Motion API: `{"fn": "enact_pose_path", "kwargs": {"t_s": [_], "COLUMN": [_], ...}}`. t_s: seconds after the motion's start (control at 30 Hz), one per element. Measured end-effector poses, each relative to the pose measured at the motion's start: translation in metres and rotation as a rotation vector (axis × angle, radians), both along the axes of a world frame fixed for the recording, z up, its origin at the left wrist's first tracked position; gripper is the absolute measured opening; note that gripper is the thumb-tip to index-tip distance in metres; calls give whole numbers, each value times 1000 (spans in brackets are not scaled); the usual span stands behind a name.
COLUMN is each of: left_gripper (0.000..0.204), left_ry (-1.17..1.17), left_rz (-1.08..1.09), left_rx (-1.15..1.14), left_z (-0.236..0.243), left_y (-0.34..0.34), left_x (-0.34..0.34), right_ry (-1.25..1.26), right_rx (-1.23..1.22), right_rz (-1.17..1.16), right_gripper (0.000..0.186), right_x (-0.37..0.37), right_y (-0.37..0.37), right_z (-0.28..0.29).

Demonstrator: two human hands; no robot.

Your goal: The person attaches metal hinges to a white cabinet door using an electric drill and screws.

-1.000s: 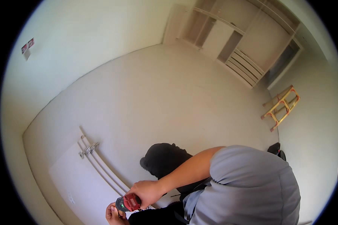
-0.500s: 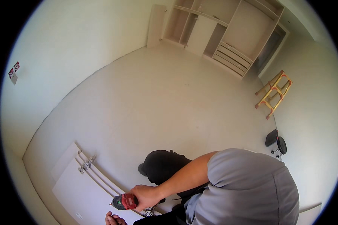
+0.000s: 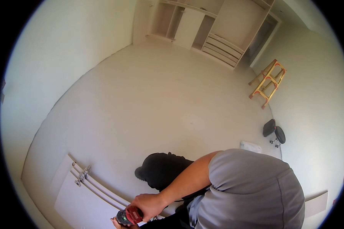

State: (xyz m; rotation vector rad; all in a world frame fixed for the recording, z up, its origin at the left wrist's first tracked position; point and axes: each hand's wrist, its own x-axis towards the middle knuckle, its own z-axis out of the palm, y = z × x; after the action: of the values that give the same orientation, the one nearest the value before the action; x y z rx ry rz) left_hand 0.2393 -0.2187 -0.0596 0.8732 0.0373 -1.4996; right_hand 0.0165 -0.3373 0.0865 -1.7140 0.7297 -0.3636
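My right hand [image 3: 148, 203] is wrapped round a red and black cordless drill [image 3: 130, 216], whose front end points left over the stacked white panels [image 3: 86, 200]. Just below the drill's nose, at the bottom edge, my left hand [image 3: 117, 224] shows only in part. Its fingers look pinched together at the tip of the drill; whatever they hold is too small to make out. Metal hinges [image 3: 82, 176] sit along the long edges of the panels, and more metal fittings are partly covered by my right hand.
My bent knee [image 3: 162, 171] is beside the panels. A yellow step ladder [image 3: 268, 84], a black case [image 3: 269, 128] and a round black stool [image 3: 280, 135] stand by the right wall. White wrapping [image 3: 250, 146] lies behind my shoulder. An open cabinet [image 3: 202, 28] fills the far wall.
The drill has moved slightly down, and my left hand has come from below it to its front tip. The view has shifted, bringing the white wrapping into sight.
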Motion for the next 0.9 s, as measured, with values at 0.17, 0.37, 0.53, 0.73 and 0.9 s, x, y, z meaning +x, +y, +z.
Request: {"fn": "enact_pose_path", "kwargs": {"t_s": [0.17,0.37,0.53,0.73,0.9], "left_gripper": [40,42,20,34,31], "left_ry": [6,-26,79,-145,-271], "left_rz": [91,224,304,236,324], "left_rx": [118,225,44,302,482], "left_z": [41,65,42,85,75], "left_y": [-19,-16,-13,62,174], "left_x": [-28,-37,-3,9,4], "right_ry": [57,147,84,276,396], "right_rx": [-19,198,56,225,95], "right_rz": [-4,163,218,353,586], "right_gripper": [50,50,70,38,27], "right_x": [-2,5,43,46,72], "right_y": [-1,-25,-36,-32,-19], "right_z": [-6,17,-8,-6,11]}}
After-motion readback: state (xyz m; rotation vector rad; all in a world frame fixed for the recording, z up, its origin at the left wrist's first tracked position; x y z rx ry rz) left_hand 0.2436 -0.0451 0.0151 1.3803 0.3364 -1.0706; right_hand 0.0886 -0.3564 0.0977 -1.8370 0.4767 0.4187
